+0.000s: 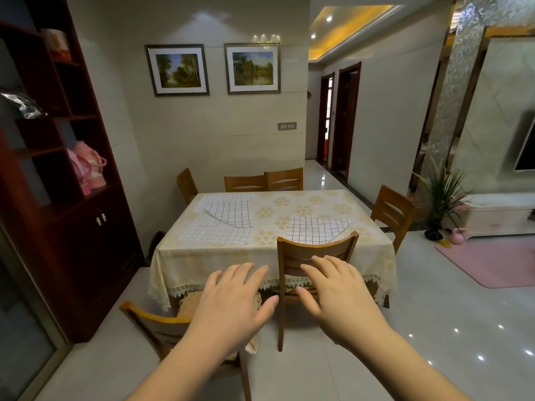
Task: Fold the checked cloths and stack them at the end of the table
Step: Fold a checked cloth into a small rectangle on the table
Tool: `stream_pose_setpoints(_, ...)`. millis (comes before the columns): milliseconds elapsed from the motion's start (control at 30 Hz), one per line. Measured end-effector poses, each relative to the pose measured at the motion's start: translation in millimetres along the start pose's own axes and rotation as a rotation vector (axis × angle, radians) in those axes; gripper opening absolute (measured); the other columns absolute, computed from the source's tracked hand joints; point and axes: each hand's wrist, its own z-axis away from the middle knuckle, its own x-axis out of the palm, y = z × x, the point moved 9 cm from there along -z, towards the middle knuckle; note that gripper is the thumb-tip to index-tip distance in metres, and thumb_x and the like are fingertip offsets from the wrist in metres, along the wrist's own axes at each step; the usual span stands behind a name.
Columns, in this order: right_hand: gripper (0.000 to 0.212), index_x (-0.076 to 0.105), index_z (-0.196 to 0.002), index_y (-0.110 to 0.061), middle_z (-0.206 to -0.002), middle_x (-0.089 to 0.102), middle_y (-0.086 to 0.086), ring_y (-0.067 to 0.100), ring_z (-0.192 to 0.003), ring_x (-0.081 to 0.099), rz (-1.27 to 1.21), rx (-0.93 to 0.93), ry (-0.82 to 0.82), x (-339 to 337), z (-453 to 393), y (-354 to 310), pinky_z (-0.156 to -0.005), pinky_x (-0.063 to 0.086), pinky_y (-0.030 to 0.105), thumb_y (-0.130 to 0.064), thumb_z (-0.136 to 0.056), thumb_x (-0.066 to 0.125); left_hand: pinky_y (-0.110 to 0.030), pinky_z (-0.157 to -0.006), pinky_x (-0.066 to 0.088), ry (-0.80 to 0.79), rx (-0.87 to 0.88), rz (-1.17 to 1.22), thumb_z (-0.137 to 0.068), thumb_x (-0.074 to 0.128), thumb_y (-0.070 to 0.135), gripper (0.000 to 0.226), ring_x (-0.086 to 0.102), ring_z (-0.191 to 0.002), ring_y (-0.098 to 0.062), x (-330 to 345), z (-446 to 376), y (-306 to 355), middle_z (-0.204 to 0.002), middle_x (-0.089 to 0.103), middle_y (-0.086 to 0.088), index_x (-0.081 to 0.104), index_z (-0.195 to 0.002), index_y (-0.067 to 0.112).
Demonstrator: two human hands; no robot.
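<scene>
Checked cloths (228,217) lie unfolded on the table (304,206) at mid-frame, none in your grasp.
Your left hand (234,299) and right hand (335,290) hover palm-down at lower centre, fingers spread and holding nothing, short of the table edge. One cloth (315,228) lies right of centre behind a chair back (317,250); the others overlap left of centre.

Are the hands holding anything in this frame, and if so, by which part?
Nothing is held. The left hand and right hand are both open in the air, short of the checked cloths.
</scene>
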Motion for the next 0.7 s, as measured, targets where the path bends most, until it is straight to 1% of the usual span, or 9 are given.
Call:
stream_pose_setpoints(67,0.051,0.071,-0.112,-0.025,-0.116,0.069,0.001,0.024,-0.110,0.065,0.010,0.006,0.008,11.5,-25.8,0.1,-0.090,0.053,0.044,-0.054,-0.085,0.038,-0.039,-0.084,0.056,0.034,0.025,0.006,-0.085,0.040,0.062,0.055,0.064,-0.106,-0.011,11.0,-19.0,-10.7,-0.115,0.067,0.008,0.064,-0.122,0.029)
stream_pose_setpoints(167,0.051,0.071,-0.112,-0.024,-0.115,0.069,0.001,0.022,-0.109,0.065,0.025,0.015,-0.009,31.2,-63.7,-0.4,-0.090,0.053,0.042,-0.053,-0.085,0.038,-0.040,-0.084,0.057,0.013,0.031,0.010,-0.084,0.041,0.062,0.055,0.064,-0.107,-0.012,34.6,-50.2,-32.2,-0.115,0.067,0.008,0.064,-0.122,0.029)
stream_pose_setpoints(267,0.056,0.067,-0.119,-0.023,-0.124,0.065,-0.001,0.021,-0.116,0.060,0.014,0.020,-0.013,45.6,-96.8,0.9,-0.097,0.048,0.041,-0.054,-0.087,0.034,-0.042,-0.086,0.055,-0.057,0.059,0.027,-0.084,0.042,0.062,0.055,0.063,-0.109,-0.015,60.8,-81.3,-44.2,-0.118,0.066,0.005,0.064,-0.123,0.029)
stream_pose_setpoints(367,0.065,0.058,-0.132,-0.025,-0.136,0.056,-0.004,0.018,-0.128,0.050,0.017,0.039,-0.031,61.9,-124.7,8.8,-0.107,0.038,0.040,-0.057,-0.087,0.024,-0.045,-0.090,0.053,-0.071,0.094,0.028,-0.088,0.039,0.061,0.055,0.062,-0.112,-0.017,80.4,-112.9,-53.6,-0.121,0.065,0.004,0.062,-0.126,0.029)
stream_pose_setpoints(433,0.067,0.056,-0.134,-0.025,-0.139,0.054,-0.004,0.019,-0.129,0.049,0.033,0.060,-0.042,74.5,-139.3,17.5,-0.107,0.037,0.040,-0.058,-0.087,0.021,-0.045,-0.093,0.050,-0.073,0.083,0.034,-0.091,0.035,0.060,0.055,0.060,-0.115,-0.017,90.7,-132.8,-62.1,-0.124,0.064,0.004,0.060,-0.128,0.028)
stream_pose_setpoints(500,0.066,0.058,-0.132,-0.025,-0.137,0.056,-0.002,0.020,-0.127,0.051,0.041,0.071,-0.056,87.6,-153.9,26.3,-0.106,0.039,0.040,-0.057,-0.088,0.021,-0.046,-0.101,0.044,-0.088,0.090,0.060,-0.092,0.028,0.061,0.060,0.054,-0.123,-0.018,101.8,-151.7,-66.3,-0.133,0.059,0.003,0.054,-0.135,0.029)
stream_pose_setpoints(600,0.060,0.062,-0.126,-0.023,-0.126,0.063,-0.002,0.021,-0.119,0.058,0.026,0.090,-0.044,98.6,-177.6,43.9,-0.098,0.046,0.040,-0.054,-0.091,0.025,-0.043,-0.116,0.022,-0.114,0.132,0.084,-0.092,0.013,0.063,0.068,0.028,-0.142,-0.015,119.1,-181.9,-63.0,-0.154,0.034,0.006,0.029,-0.150,0.033)
stream_pose_setpoints(633,0.060,0.062,-0.127,-0.022,-0.125,0.064,-0.002,0.021,-0.118,0.058,0.019,0.092,-0.041,102.1,-185.3,51.4,-0.097,0.046,0.040,-0.054,-0.091,0.026,-0.041,-0.118,0.018,-0.113,0.137,0.090,-0.093,0.012,0.063,0.067,0.023,-0.144,-0.014,123.8,-192.7,-60.6,-0.156,0.029,0.008,0.024,-0.152,0.033)
stream_pose_setpoints(700,0.064,0.057,-0.132,-0.024,-0.130,0.060,-0.004,0.018,-0.123,0.054,0.016,0.098,-0.050,111.3,-201.0,67.9,-0.102,0.042,0.037,-0.055,-0.090,0.021,-0.040,-0.118,0.016,-0.109,0.137,0.102,-0.094,0.014,0.063,0.066,0.021,-0.144,-0.013,132.9,-216.3,-55.6,-0.156,0.028,0.009,0.022,-0.152,0.033)
